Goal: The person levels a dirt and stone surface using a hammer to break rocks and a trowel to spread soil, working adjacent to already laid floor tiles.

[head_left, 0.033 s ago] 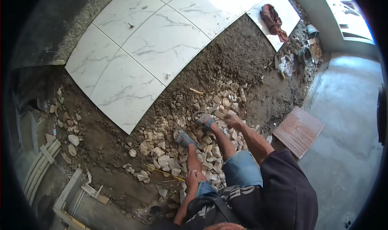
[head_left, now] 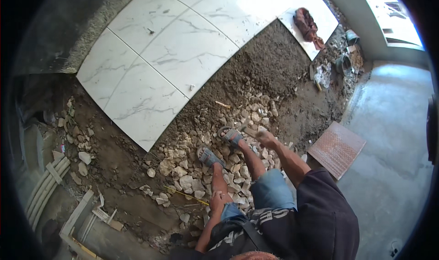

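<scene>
Hammer (head_left: 249, 131), one: clamped in right grip (head_left: 265, 139), near right sandal (head_left: 232, 136), over broken stones (head_left: 186, 182). Left grip (head_left: 218, 200): against left leg (head_left: 219, 179), closure indiscernible.

The rough brown earth floor (head_left: 265, 61) bore pale, angular broken stones (head_left: 186, 181) and large white, grey-veined square tiles (head_left: 185, 47); a crumpled reddish-brown cloth (head_left: 306, 24) lay on one tile; a reddish, square textured slab (head_left: 337, 149) lay on the smooth grey concrete floor (head_left: 388, 118).
</scene>
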`<state>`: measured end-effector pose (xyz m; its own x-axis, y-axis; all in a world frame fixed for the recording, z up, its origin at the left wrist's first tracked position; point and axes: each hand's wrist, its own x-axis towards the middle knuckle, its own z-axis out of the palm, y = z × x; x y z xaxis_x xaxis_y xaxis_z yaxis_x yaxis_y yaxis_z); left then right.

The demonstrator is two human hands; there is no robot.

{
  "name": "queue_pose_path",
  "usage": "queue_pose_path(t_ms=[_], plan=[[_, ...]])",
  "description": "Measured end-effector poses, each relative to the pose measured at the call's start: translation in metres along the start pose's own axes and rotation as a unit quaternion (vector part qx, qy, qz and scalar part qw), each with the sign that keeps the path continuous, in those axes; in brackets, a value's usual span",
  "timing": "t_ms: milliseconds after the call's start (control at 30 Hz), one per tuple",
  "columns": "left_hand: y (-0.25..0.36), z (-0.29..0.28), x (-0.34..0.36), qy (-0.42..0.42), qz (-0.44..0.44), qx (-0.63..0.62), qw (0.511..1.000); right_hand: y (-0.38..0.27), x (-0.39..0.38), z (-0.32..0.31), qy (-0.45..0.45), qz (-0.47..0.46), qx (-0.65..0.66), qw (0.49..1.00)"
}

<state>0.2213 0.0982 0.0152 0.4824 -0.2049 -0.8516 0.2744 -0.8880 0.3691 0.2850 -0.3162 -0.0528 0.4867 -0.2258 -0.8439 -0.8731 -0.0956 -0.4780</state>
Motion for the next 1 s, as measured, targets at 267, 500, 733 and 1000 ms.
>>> queue_pose_path(t_ms=[267, 500, 733, 1000], plan=[[0.045, -0.139, -0.030, -0.037, 0.004, -0.008, 0.999, -0.105, -0.224, -0.049, 0.036, 0.045, -0.005, 0.998], [0.147, -0.201, -0.048, -0.033, 0.270, -0.017, 0.962, -0.226, -0.314, -0.006, -0.013, -0.103, -0.208, 0.973], [0.177, -0.214, -0.072, 0.052, 0.456, -0.042, 0.888, -0.309, -0.351, 0.072, -0.121, -0.272, -0.156, 0.942], [0.109, -0.275, -0.094, 0.034, 0.256, -0.426, 0.867, -0.279, -0.316, 0.142, -0.085, -0.282, -0.107, 0.950]])
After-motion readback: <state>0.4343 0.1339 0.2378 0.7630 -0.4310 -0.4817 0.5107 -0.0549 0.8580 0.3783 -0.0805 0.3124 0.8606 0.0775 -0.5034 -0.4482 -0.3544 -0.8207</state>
